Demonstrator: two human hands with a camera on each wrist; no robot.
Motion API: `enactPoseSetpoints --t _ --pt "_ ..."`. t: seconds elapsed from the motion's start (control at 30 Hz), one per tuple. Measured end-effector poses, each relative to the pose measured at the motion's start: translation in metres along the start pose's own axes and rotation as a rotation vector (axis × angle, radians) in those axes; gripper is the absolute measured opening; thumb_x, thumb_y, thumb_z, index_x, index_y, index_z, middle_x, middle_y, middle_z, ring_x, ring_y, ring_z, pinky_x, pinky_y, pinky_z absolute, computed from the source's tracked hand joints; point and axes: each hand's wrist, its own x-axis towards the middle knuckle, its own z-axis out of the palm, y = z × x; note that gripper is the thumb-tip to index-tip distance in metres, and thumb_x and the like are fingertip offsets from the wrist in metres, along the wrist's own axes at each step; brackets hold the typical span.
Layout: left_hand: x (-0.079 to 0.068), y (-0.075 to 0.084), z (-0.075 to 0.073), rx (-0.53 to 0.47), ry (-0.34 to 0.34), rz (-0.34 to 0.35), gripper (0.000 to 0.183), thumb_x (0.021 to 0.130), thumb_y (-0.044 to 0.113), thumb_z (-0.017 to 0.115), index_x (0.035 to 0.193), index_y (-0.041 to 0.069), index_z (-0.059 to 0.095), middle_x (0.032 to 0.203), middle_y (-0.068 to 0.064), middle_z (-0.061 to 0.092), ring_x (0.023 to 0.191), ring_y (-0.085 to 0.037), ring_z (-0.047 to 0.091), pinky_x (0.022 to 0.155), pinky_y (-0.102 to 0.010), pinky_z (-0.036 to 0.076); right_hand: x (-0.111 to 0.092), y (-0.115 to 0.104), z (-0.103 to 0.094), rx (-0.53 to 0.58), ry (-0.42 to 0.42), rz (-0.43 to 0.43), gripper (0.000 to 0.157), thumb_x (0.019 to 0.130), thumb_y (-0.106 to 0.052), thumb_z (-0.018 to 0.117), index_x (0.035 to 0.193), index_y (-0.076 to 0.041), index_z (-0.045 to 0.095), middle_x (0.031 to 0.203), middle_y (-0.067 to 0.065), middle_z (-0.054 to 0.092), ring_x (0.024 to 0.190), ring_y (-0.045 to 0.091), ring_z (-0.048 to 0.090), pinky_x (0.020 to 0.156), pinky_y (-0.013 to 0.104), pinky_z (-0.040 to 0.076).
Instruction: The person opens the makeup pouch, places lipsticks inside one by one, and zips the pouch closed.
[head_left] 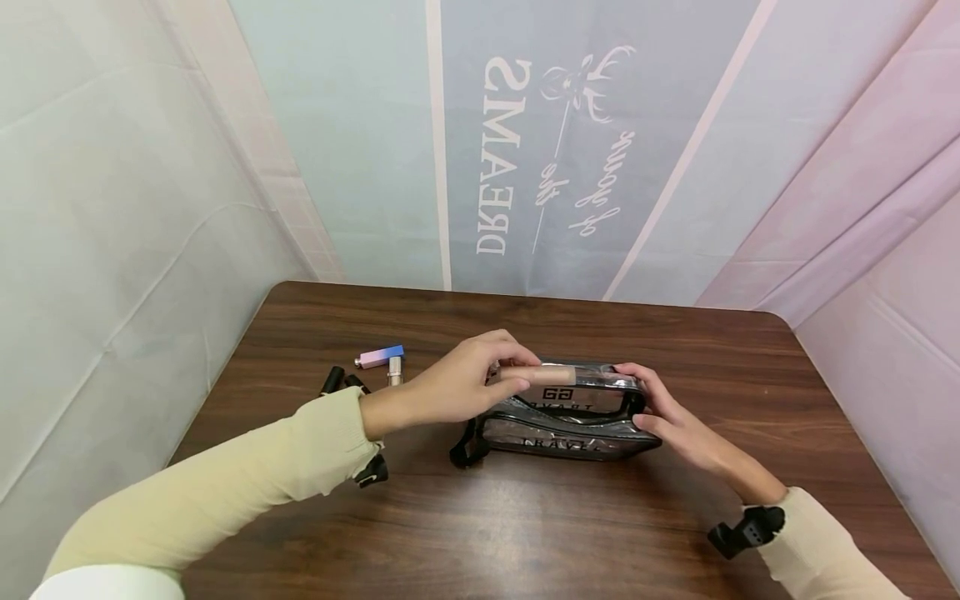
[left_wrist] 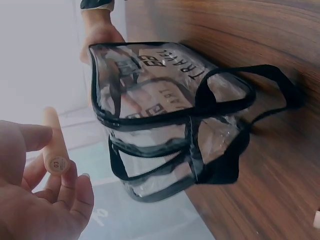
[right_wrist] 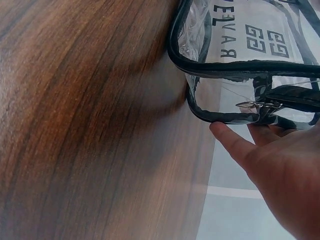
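A clear toiletry bag with black trim and printed lettering stands upright on the table. Above its top, my left hand pinches a slim beige cosmetic tube between thumb and fingers. The left wrist view shows the tube's round end label, with the bag beside the hand. At the bag's right end, my right hand grips the black-edged side with thumb and fingers. In the right wrist view, one fingertip touches the trim near a metal clasp, and other fingers are partly hidden behind the bag.
Left of the bag lie a pink-and-blue lipstick tube, a small silvery tube and black tubes, partly covered by my left forearm. A black strap hangs from the bag's left end. Fabric backdrop rises behind the wooden table.
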Motion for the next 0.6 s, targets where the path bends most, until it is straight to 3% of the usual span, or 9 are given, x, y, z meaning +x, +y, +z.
enactPoseSetpoints --t 0.33,0.6 --pt "0.011 0.006 0.019 0.073 -0.030 0.005 0.024 0.098 0.015 0.070 0.122 0.011 0.072 0.107 0.001 0.063 0.086 -0.012 0.053 0.076 -0.027 0.045 -0.002 0.001 0.001 -0.013 -0.001 0.024 0.063 0.100 0.010 0.043 0.157 -0.004 0.020 0.148 -0.005 0.036 0.125 0.015 0.043 0.094 0.019 0.039" --pt "0.018 0.002 0.033 0.142 -0.032 0.007 0.023 0.099 0.019 0.070 0.121 0.013 0.073 0.108 0.002 0.063 0.088 -0.010 0.053 0.078 -0.024 0.045 0.000 -0.001 0.000 -0.021 0.015 -0.010 0.064 0.097 0.013 0.044 0.155 -0.002 0.022 0.146 -0.004 0.039 0.126 0.012 0.041 0.096 0.016 0.034"
